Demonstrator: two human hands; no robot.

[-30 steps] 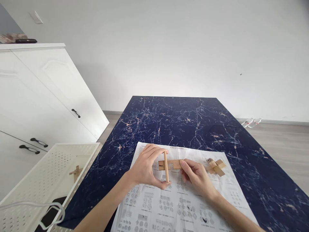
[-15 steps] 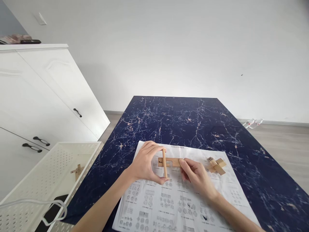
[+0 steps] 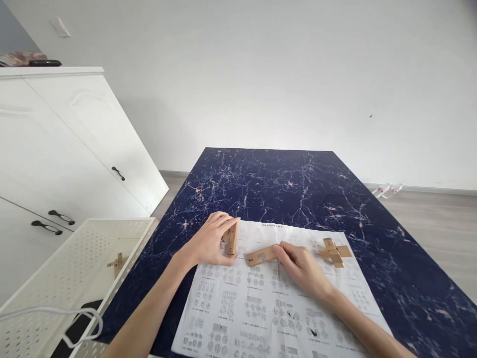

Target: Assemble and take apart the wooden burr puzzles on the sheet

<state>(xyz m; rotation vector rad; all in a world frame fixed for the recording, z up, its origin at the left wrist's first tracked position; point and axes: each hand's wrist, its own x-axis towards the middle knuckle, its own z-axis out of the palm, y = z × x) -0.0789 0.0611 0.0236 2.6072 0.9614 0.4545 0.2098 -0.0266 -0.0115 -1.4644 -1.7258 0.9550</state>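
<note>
My left hand [image 3: 210,243] grips a short wooden puzzle bar [image 3: 233,238], held nearly upright just above the left edge of a printed instruction sheet [image 3: 276,308]. My right hand [image 3: 303,268] pinches the right end of a notched wooden bar [image 3: 261,256], which lies slanted over the sheet. The two bars are apart. To the right, on the sheet, rests a small wooden cross of interlocked bars [image 3: 334,251], touched by neither hand.
The sheet lies on a dark blue marbled table [image 3: 283,189]. At the left stands a white perforated crate [image 3: 67,278] holding another small wooden cross [image 3: 117,263], with a white cable [image 3: 74,318] over it. White cabinets [image 3: 55,149] stand behind.
My left hand has pulled its bar away from the notched bar, moving left and down toward the sheet. The notched bar in my right hand has tilted and dropped lower.
</note>
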